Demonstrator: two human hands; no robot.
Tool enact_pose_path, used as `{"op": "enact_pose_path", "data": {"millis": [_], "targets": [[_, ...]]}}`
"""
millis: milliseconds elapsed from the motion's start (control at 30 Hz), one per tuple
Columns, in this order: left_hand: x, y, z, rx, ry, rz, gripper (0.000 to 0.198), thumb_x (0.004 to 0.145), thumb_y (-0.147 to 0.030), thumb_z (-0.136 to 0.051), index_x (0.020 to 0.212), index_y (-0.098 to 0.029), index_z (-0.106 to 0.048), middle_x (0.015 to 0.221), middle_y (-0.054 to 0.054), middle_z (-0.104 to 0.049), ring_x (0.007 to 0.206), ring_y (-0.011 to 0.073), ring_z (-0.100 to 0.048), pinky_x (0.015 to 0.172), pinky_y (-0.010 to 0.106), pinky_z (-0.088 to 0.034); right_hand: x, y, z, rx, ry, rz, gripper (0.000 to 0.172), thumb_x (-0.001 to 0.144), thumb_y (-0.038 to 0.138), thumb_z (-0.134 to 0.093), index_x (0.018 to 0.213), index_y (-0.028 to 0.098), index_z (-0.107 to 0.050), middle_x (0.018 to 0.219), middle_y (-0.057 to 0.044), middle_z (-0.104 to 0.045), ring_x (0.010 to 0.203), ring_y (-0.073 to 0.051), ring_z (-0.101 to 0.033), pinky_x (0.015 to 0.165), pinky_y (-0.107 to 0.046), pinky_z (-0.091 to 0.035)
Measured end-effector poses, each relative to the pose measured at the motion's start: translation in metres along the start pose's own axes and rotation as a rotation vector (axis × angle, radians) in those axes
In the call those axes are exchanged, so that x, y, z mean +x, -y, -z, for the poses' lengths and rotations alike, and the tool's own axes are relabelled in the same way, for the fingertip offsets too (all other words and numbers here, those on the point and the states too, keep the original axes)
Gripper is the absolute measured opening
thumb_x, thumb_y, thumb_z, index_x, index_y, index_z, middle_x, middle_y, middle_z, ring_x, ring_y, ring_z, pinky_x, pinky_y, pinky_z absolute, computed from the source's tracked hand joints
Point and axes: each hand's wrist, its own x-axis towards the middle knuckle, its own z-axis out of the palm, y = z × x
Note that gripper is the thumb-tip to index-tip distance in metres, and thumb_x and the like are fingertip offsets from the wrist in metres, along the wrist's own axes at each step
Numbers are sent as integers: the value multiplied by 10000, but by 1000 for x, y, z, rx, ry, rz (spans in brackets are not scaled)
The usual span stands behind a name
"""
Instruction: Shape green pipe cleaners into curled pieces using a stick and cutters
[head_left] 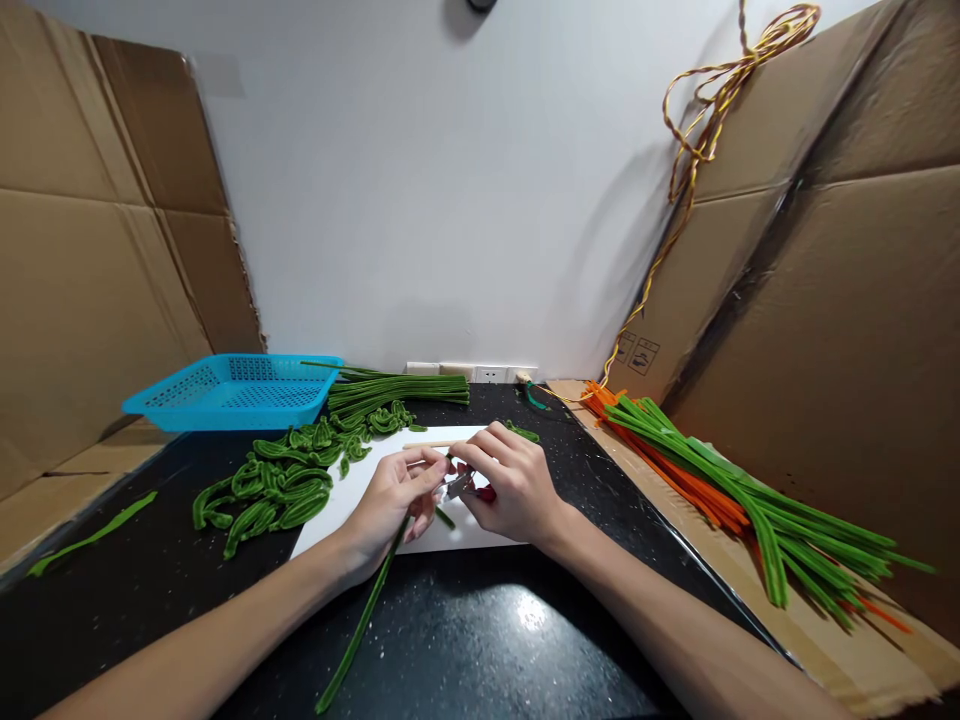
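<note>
My left hand (394,500) is closed around a long green pipe cleaner (360,625) that trails toward me over the black table (525,640). My right hand (510,485) is closed on small metal cutters with a red handle (463,487), their jaws at the pipe cleaner just beyond my left fingers. Both hands hover over a white sheet (360,490). A thin wooden stick (427,445) lies on the sheet behind my hands.
A heap of bent green pipe-cleaner pieces (277,485) lies left of the sheet. Behind stand a blue plastic basket (236,390) and a bundle of straight green stems (405,390). Green and orange pipe cleaners (742,495) lie on cardboard at right. Cardboard walls flank both sides.
</note>
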Motion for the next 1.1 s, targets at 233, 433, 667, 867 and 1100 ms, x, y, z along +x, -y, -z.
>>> {"op": "enact_pose_path", "data": {"millis": [233, 433, 667, 867, 1100], "targets": [[-3, -6, -5, -22, -26, 19, 425, 777, -516, -791, 867, -157, -582, 564, -67, -506, 340, 24, -374, 327, 140, -236, -2, 0, -1, -1, 34, -6, 210, 780, 188, -557, 977, 192, -631, 825, -50, -640, 754, -206, -490, 687, -330, -431], [-2, -4, -3, -13, -32, 11, 434, 769, -515, -797, 917, -153, -611, 557, -72, -492, 344, 20, -350, 331, 143, -228, -1, -1, -1, 7, 33, -8, 232, 772, 183, -560, 992, 194, -632, 812, -45, -633, 746, -206, -488, 670, -327, -427], [-2, -4, -4, -27, -47, 29, 396, 774, -495, -785, 870, -162, -593, 584, -63, -502, 369, 26, -359, 337, 139, -252, -1, 0, -2, 5, 47, -2, 235, 783, 201, -568, 1005, 184, -641, 832, -52, -645, 759, -209, -497, 687, -334, -444], [-2, -4, -3, -13, -54, 32, 380, 785, -485, -781, 849, -166, -585, 554, -69, -483, 374, 28, -346, 350, 136, -247, 0, 0, -2, 12, 49, 3, 191, 787, 205, -567, 962, 184, -639, 826, -54, -645, 752, -206, -494, 687, -331, -447], [-2, -2, -1, 12, -71, 35, 393, 782, -493, -790, 886, -168, -595, 589, -61, -510, 390, 23, -351, 372, 140, -269, -2, -1, -3, 20, 52, 4, 226, 795, 205, -570, 1008, 173, -639, 828, -55, -642, 760, -209, -498, 690, -333, -449]]}}
